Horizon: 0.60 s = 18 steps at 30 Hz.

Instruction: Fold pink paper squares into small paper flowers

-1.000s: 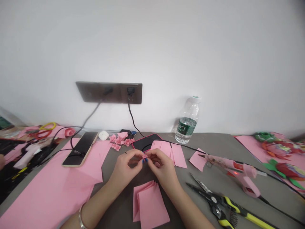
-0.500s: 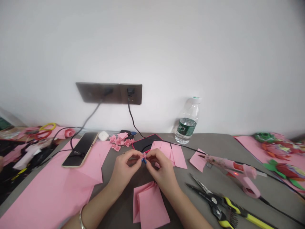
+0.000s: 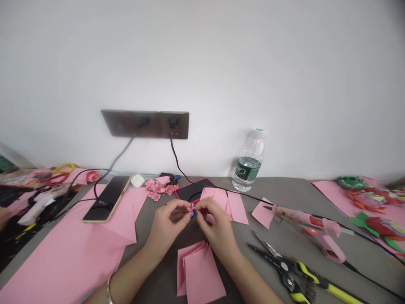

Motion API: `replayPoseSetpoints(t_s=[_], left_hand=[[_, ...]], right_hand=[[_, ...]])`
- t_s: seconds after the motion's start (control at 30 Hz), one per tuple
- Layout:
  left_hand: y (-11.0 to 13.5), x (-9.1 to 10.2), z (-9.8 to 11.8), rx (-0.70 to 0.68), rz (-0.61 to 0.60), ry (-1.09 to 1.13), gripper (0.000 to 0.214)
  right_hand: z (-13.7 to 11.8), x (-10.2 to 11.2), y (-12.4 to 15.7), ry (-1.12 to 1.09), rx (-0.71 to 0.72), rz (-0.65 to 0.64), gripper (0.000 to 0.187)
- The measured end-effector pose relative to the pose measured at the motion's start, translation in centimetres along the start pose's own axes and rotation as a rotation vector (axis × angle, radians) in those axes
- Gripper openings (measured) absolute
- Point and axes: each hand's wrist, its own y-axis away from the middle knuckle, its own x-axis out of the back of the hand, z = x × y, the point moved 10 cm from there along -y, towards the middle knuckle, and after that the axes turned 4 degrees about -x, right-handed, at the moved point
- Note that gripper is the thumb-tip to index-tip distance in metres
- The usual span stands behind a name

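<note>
Grey table (image 3: 278, 198) by a white wall (image 3: 202, 63), a pink paper bud (image 3: 190, 207) held in a narrow pinch

Toward the middle of the table, the bud sits between the left hand (image 3: 166, 223) and the right hand (image 3: 218, 223), gripped tightly by the fingertips of both and raised above the surface. Just beyond the hands lie folded pink paper sheets (image 3: 236, 209), partly covering a black device with a red edge (image 3: 194, 189). Toward the near edge, below the hands, rests a stack of folded pink paper (image 3: 201, 268). Right of the hands are a pink hot glue gun (image 3: 325, 238) and yellow-handled pliers (image 3: 284, 266). To the left, a smartphone (image 3: 107, 198) lies on a large pink sheet (image 3: 63, 261). Small pink paper roses (image 3: 158, 188) cluster by the far edge, and a water bottle (image 3: 248, 162) stands near the wall.
</note>
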Motion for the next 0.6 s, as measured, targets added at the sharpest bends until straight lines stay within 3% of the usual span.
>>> replayPoseSetpoints(t_s=[0.3,0.47,0.6], left_hand=[[0.0,0.0,0.7,-0.043,0.004,-0.115,0.014],[-0.1,-0.4,1.4,-0.124,-0.047,-0.136,0.019],[-0.1,-0.4,1.3,-0.11,-0.067,-0.126,0.02]], right_hand=[[0.7,-0.1,-0.1,-0.06,-0.051,-0.038,0.011],[0.2,0.0,0.0,-0.011,-0.003,-0.04,0.014],[-0.1,0.2,0.1,0.031,0.039,-0.027,0.015]])
